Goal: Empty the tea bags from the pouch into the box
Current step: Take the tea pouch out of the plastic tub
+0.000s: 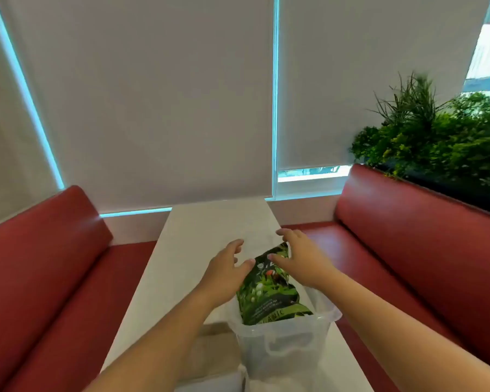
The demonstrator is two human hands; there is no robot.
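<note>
- Over clear plastic box [283,346]: green tea pouch [266,290] upended, soft, light, crinkly.
- Left hand [224,274], right hand [300,261]: fingers spread, cupping pouch's upper corners.
- Best held by bottom corners, likely slippery.

The pouch [268,290] had its lower end sunk in the box [283,343], and its small print blurred past reading. No tea bags showed through the cloudy walls. Whether either hand [224,271] truly gripped the pouch's top, I couldn't tell.

Diner-style booth: red benches [46,264], white table [204,236], window blinds [153,94].
</note>
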